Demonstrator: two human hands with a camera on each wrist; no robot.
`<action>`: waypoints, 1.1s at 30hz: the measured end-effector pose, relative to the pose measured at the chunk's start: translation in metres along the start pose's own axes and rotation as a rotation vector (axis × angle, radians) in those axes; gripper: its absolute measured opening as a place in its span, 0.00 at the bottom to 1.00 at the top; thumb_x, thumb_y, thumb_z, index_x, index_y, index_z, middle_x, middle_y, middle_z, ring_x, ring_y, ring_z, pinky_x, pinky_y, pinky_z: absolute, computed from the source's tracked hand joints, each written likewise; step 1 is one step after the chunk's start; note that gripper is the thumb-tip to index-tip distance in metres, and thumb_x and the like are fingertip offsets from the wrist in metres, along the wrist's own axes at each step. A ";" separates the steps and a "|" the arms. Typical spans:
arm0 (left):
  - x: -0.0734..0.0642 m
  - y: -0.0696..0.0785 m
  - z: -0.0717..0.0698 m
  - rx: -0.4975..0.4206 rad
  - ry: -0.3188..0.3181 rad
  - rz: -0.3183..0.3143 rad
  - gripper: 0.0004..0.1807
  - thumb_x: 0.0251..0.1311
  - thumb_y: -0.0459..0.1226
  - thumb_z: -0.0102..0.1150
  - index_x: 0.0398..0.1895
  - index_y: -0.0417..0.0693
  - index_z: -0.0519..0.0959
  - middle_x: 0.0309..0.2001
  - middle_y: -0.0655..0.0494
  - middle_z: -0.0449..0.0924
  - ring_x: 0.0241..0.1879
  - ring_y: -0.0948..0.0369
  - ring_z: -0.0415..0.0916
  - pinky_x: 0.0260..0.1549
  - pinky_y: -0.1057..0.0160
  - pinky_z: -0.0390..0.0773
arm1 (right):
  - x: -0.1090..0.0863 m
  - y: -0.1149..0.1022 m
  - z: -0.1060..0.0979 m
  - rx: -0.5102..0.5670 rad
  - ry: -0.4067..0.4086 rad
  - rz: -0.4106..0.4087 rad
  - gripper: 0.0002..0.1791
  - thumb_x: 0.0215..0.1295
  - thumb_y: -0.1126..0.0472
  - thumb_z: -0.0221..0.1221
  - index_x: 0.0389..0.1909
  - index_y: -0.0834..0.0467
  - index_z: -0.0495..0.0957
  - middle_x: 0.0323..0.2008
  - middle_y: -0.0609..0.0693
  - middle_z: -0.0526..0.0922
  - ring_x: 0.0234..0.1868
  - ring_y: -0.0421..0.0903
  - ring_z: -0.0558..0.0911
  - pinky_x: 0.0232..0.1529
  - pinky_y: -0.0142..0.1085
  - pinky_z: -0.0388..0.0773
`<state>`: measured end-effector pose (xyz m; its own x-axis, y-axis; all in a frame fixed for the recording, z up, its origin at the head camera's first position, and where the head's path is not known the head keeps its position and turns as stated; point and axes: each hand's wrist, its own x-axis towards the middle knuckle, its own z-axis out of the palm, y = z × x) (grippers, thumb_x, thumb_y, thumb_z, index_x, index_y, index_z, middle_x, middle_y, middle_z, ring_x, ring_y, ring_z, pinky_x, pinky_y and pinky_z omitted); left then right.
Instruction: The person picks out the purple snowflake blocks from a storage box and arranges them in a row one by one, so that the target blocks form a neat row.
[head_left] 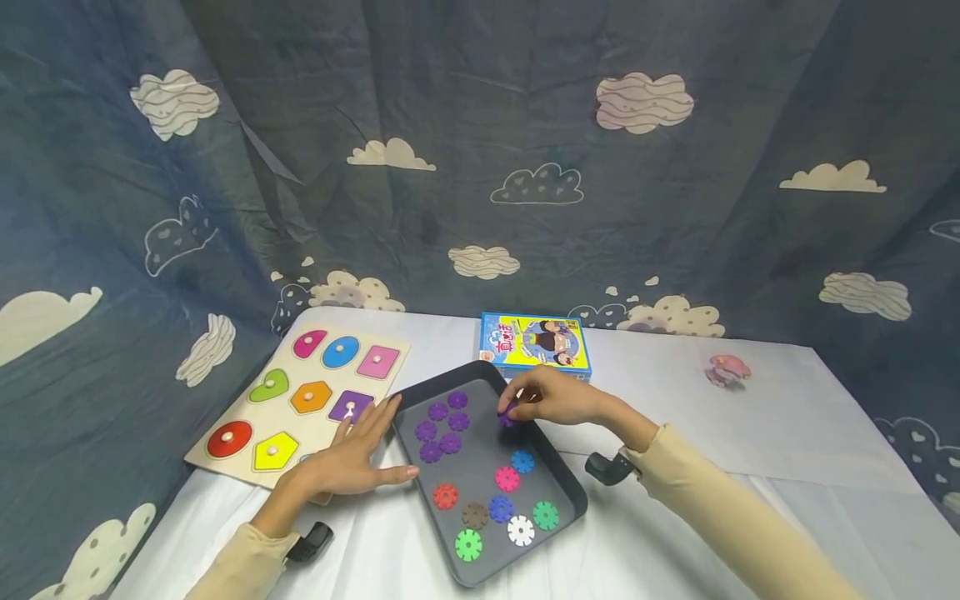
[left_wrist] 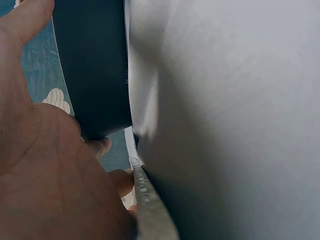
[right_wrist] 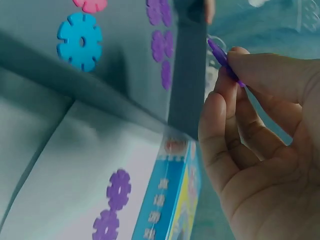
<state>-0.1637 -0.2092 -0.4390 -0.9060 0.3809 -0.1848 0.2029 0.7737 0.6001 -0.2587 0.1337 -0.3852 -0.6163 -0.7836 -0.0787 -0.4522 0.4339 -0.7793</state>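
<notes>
My right hand [head_left: 551, 396] is over the tray's far right side and pinches a purple snowflake disc [right_wrist: 224, 61] between thumb and fingertips. Along the left rim of the dark grey tray [head_left: 483, 442], my left hand [head_left: 348, 458] rests with its fingers spread and straight. Several purple discs [head_left: 450, 443] lie grouped in the tray's far left part. Nearer the front are single notched discs: red [head_left: 445, 497], brown [head_left: 475, 515], white [head_left: 521, 530], pink [head_left: 507, 478], light blue [head_left: 522, 462], dark blue [head_left: 501, 508] and two greens [head_left: 468, 545].
A wooden shape puzzle [head_left: 288, 408] lies left of the tray, partly under my left hand. Behind the tray stands a blue-and-yellow box [head_left: 536, 342]. Two purple discs [right_wrist: 119, 190] lie on the white cloth beside it. A small pink figure [head_left: 727, 370] sits far right.
</notes>
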 end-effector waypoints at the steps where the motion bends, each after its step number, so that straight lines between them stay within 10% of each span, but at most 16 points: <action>1: 0.000 0.000 0.000 0.000 -0.001 0.001 0.63 0.55 0.66 0.63 0.82 0.56 0.35 0.82 0.49 0.33 0.80 0.43 0.26 0.70 0.29 0.25 | -0.003 0.002 -0.001 0.018 0.015 0.003 0.07 0.67 0.67 0.63 0.44 0.59 0.85 0.40 0.51 0.87 0.39 0.49 0.85 0.43 0.32 0.83; 11: 0.001 0.000 -0.001 -0.007 0.005 -0.006 0.63 0.55 0.66 0.63 0.82 0.58 0.34 0.82 0.50 0.33 0.80 0.44 0.26 0.70 0.29 0.24 | -0.036 0.032 -0.021 0.069 0.149 0.112 0.09 0.68 0.64 0.62 0.46 0.58 0.85 0.40 0.57 0.87 0.35 0.50 0.80 0.34 0.32 0.76; 33: 0.000 0.001 0.002 0.007 0.003 -0.016 0.63 0.55 0.66 0.63 0.82 0.58 0.35 0.82 0.50 0.34 0.80 0.44 0.27 0.71 0.30 0.27 | -0.102 0.104 -0.044 0.034 0.346 0.253 0.11 0.68 0.62 0.63 0.48 0.60 0.85 0.48 0.56 0.87 0.50 0.47 0.84 0.52 0.29 0.78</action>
<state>-0.1627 -0.2073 -0.4396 -0.9104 0.3666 -0.1918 0.1910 0.7835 0.5913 -0.2712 0.2784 -0.4312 -0.8875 -0.4567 -0.0608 -0.2415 0.5736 -0.7827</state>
